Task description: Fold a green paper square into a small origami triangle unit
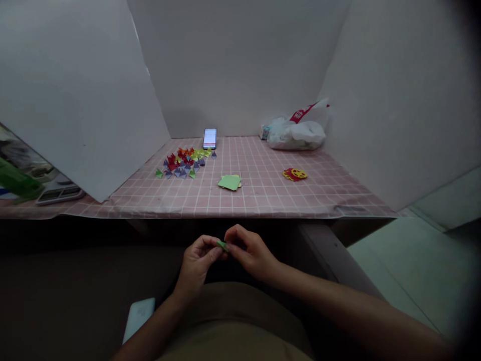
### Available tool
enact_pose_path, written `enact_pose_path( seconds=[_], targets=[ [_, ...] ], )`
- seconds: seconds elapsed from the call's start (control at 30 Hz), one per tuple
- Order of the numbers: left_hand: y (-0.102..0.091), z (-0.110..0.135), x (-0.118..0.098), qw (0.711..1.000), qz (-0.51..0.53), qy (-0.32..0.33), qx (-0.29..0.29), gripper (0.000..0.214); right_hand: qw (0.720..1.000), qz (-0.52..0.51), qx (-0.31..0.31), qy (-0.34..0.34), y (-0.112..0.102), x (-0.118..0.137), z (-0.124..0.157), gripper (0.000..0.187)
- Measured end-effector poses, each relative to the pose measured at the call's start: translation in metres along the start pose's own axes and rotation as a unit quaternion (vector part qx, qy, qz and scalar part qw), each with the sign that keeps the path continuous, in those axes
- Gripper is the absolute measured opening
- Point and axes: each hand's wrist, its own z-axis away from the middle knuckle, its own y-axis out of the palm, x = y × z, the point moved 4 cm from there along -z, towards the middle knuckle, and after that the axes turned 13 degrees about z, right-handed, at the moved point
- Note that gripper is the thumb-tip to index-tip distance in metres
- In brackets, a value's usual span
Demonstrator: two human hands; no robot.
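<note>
A small folded green paper piece (222, 245) is pinched between both hands, held low in front of my lap and below the table's front edge. My left hand (198, 259) grips its left side with curled fingers. My right hand (248, 249) pinches its right side. On the pink checked tablecloth (263, 195) lies a small stack of green and yellow paper squares (229, 182). To the left, a cluster of several folded paper triangles (185, 161) in red, orange, yellow, purple and green is spread out.
A lit phone (210, 138) leans on the back wall. A white plastic bag (296, 130) sits at the back right, a red and yellow paper shape (294, 174) before it. White panels enclose the table. A pale flat object (140, 315) lies by my left forearm.
</note>
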Motion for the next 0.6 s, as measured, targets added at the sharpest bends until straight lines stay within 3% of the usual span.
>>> enact_pose_path(
  seconds=[0.13,0.33,0.47,0.6],
  targets=[
    [0.001,-0.001,-0.001,1.000,0.008,0.025,0.001,0.009,0.993,0.085,-0.024,-0.077,-0.003,0.009,0.002,0.008],
    [0.002,-0.001,-0.001,0.999,0.021,0.038,-0.002,0.008,0.977,0.166,-0.065,-0.121,-0.005,0.010,0.005,0.010],
    [0.000,0.000,0.001,0.999,0.032,0.032,-0.011,0.011,0.972,0.180,-0.054,-0.144,-0.003,0.012,0.006,0.011],
    [0.000,-0.002,0.002,0.999,0.016,0.029,0.001,0.010,0.981,0.143,-0.058,-0.121,-0.004,0.013,0.004,0.008]
  ],
)
